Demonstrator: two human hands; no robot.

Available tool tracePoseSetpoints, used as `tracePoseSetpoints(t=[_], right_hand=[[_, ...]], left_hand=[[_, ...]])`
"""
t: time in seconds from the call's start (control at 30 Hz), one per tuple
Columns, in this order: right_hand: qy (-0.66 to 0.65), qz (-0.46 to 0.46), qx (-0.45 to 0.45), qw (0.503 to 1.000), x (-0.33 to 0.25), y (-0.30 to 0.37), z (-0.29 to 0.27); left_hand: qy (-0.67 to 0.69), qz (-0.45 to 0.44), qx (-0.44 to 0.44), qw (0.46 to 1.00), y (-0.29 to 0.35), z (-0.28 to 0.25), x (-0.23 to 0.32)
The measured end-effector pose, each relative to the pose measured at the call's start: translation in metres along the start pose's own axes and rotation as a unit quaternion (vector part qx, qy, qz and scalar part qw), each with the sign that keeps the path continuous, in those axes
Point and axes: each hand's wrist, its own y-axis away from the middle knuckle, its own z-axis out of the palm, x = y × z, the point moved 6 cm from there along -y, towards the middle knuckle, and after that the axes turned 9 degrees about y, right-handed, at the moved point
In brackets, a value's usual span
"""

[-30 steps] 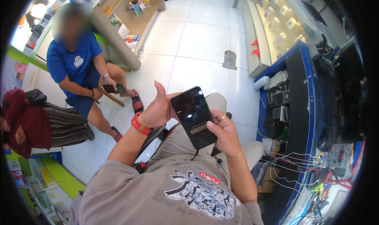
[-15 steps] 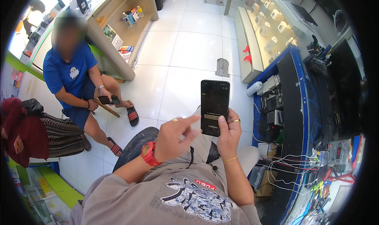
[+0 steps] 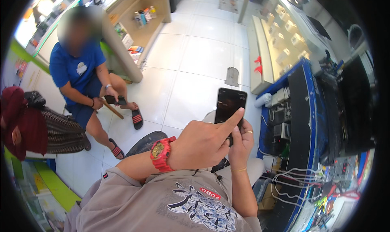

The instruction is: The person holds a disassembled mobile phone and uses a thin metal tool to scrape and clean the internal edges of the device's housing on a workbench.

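Left hand (image 3: 199, 144): swung from beside phone (image 3: 228, 100) to over it; index extended, contact unclear, other fingers curled, seemingly empty.
Right hand (image 3: 241, 146): wrapped on phone's lower end.
Phone: top half beyond right grip.
Touch: likely cleaner with right grip steady, left knuckles lifted.

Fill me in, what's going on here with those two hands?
The wearer's right hand holds a black, rectangular smartphone, screen up, above the lap. The left hand, with a chunky red wristwatch on its wrist, stretches its index finger across the screen; whether the fingertip touches the glass can't be told. Off to the left, a seated person in a blue T-shirt holds another dark phone.
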Motion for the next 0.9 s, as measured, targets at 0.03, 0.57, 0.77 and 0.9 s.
tracePoseSetpoints(t=[0.03,0.57,0.77,0.9], right_hand=[[-0.002,0.003,-0.001,1.000,0.000,0.001,-0.003],[-0.108,0.101,-0.016,0.989,0.035,0.022,0.021],[-0.035,0.088,-0.068,0.993,0.041,0.018,0.034],[0.061,0.053,-0.233,0.969,0.018,0.027,0.055]], left_hand=[[0.030,-0.021,0.028,0.999,0.003,-0.004,-0.006],[0.800,-0.211,0.022,0.561,0.041,0.101,-0.137],[0.818,-0.203,0.063,0.534,0.043,0.102,-0.158],[0.844,-0.222,0.074,0.483,0.046,0.095,-0.167]])
